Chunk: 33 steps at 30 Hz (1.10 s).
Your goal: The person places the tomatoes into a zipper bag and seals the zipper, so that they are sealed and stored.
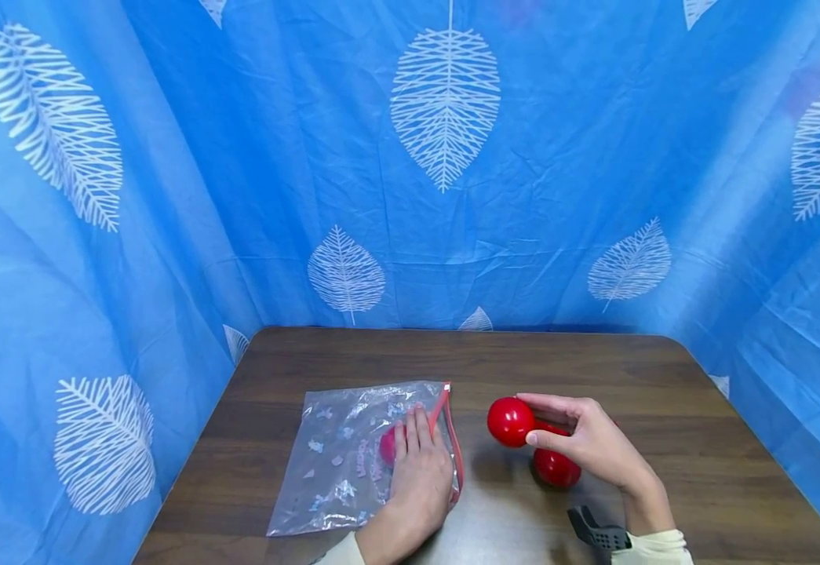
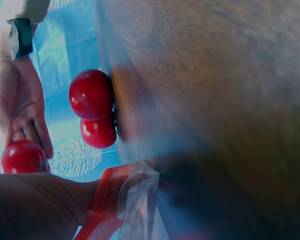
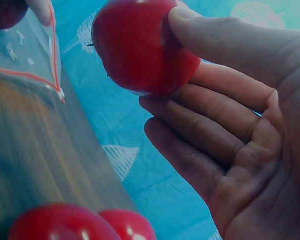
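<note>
A clear printed zip bag (image 1: 339, 463) with a red zip edge lies flat at the table's left, a red round fruit (image 1: 388, 446) showing through its film. My left hand (image 1: 420, 475) lies over the mouth side and holds the upper zip edge, fingers stretched across the film; its thumb is hidden in the head view. To the right, my right hand (image 1: 596, 439) pinches a shiny red apple (image 1: 511, 422) between thumb and fingertips, raised off the table. Below that hand, two more red apples (image 2: 92, 95) sit close together on the table, partly covered in the head view.
The brown wooden table (image 1: 522, 357) has rounded far corners. A blue curtain (image 1: 522, 157) with white leaf prints hangs around its back and sides. A black strap mount (image 1: 596, 530) sits on the right wrist.
</note>
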{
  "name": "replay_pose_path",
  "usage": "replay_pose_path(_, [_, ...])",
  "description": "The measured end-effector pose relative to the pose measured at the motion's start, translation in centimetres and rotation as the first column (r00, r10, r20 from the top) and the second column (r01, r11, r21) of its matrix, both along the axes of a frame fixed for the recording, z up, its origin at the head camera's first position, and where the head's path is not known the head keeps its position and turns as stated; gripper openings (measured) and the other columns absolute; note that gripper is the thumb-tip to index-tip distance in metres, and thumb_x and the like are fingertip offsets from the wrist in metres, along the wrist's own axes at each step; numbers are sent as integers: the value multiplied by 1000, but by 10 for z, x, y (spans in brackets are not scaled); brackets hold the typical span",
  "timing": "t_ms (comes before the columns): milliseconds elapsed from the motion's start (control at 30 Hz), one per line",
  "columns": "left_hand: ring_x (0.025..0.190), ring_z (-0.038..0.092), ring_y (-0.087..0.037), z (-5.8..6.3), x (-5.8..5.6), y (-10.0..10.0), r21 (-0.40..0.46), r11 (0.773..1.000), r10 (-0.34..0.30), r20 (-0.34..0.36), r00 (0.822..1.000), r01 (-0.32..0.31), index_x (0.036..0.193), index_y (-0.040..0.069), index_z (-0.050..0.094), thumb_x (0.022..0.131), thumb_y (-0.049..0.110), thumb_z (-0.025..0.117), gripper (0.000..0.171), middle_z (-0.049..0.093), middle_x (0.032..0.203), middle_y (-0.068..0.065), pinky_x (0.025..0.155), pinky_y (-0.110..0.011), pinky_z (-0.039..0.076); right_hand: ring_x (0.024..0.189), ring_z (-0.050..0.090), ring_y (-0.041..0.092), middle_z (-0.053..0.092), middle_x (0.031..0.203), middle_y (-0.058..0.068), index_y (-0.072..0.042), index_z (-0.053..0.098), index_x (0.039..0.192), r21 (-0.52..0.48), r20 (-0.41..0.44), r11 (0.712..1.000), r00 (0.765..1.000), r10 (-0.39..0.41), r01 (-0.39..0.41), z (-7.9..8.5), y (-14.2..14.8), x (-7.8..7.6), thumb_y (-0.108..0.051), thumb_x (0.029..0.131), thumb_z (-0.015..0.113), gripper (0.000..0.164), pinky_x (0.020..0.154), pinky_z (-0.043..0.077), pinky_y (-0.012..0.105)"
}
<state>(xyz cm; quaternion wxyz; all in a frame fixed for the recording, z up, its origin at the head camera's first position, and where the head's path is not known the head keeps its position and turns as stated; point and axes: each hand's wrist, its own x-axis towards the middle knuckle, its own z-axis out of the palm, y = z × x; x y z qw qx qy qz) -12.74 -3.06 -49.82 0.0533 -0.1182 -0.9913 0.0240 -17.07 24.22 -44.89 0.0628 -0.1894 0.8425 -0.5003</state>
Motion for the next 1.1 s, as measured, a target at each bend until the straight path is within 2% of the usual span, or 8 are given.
replay_pose_path(233, [157, 43, -49, 0, -2, -1, 26, 1000, 0, 44, 999, -1, 153, -3, 58, 61, 30, 104, 109, 45, 167, -32, 128, -61, 38, 121, 78, 29, 73, 143, 17, -10, 69, 148, 7, -8, 1000, 1000, 25, -24, -7, -19, -12, -26, 92, 90, 61, 94, 64, 29])
replay_pose_path(500, [160, 39, -48, 2, -5, -1, -8, 1000, -6, 129, 992, 7, 161, 1, 51, 63, 31, 105, 116, 39, 172, -29, 128, -61, 37, 127, 75, 32, 73, 144, 14, -13, 69, 147, -3, 16, 997, 997, 76, -76, -19, -37, -23, -29, 94, 88, 58, 99, 63, 31])
replay_pose_path(600, [160, 39, -49, 3, -5, -1, -24, 1000, -11, 115, 993, 14, 161, 0, 51, 64, 33, 104, 115, 40, 171, -30, 128, -62, 37, 128, 75, 32, 74, 144, 13, -15, 70, 147, 20, 23, 997, 997, 68, -69, -23, -43, -25, -31, 93, 89, 59, 99, 63, 33])
replay_pose_path(767, [158, 42, -49, 1, -3, -1, -16, 1000, -10, 75, 997, 11, 158, -2, 54, 64, 34, 104, 113, 43, 169, -30, 128, -62, 37, 129, 73, 36, 72, 146, 14, -11, 68, 149, 53, 32, 995, 996, 77, -79, -29, -53, -27, -31, 92, 90, 64, 100, 64, 42])
replay_pose_path(967, [160, 40, -48, 3, -4, 1, 7, 1000, 3, 129, 992, -4, 162, 0, 48, 60, 29, 107, 121, 40, 172, -28, 128, -61, 38, 132, 71, 40, 71, 147, 16, -6, 66, 150, 29, 66, 993, 991, 113, -115, -36, -62, -31, -25, 93, 89, 65, 104, 62, 49])
replay_pose_path(1100, [159, 41, -48, 3, -4, 2, 16, 1000, 6, 131, 991, -8, 161, 0, 49, 60, 28, 107, 120, 41, 171, -27, 128, -62, 37, 132, 72, 39, 72, 146, 16, -6, 66, 150, 18, 85, 993, 989, 118, -120, -41, -68, -32, -22, 93, 89, 63, 106, 61, 52])
